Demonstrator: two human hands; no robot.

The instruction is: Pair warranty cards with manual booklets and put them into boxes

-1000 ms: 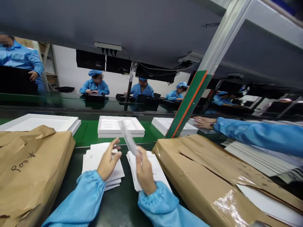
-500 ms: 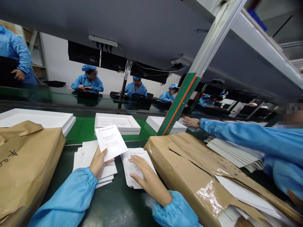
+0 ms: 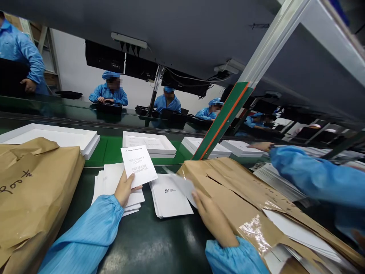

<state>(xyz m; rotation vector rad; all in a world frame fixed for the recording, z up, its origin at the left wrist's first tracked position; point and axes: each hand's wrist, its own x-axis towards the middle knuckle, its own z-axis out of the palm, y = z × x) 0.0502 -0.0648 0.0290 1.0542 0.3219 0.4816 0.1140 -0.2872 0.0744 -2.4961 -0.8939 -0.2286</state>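
My left hand [image 3: 124, 187] holds a white warranty policy booklet [image 3: 138, 165] upright above the left stack of white leaflets [image 3: 113, 182]. My right hand [image 3: 210, 217] pinches a blurred white leaflet [image 3: 184, 186] at the right edge of the second stack of leaflets [image 3: 170, 195]. Both stacks lie on the dark bench top [image 3: 148, 243] in front of me. Blue sleeves cover both my forearms.
Brown paper-wrapped bundles lie at left [image 3: 34, 190] and right [image 3: 251, 198]. White open boxes [image 3: 149, 144] ride the green conveyor [image 3: 108, 149] behind. A co-worker's blue-sleeved arm [image 3: 310, 177] reaches in from the right. A slanted green-and-grey post [image 3: 228, 118] rises at centre right.
The booklet passed from my right hand into my left, which now holds it up. My right hand went to the second stack, then slid right, lifting a leaflet off it.
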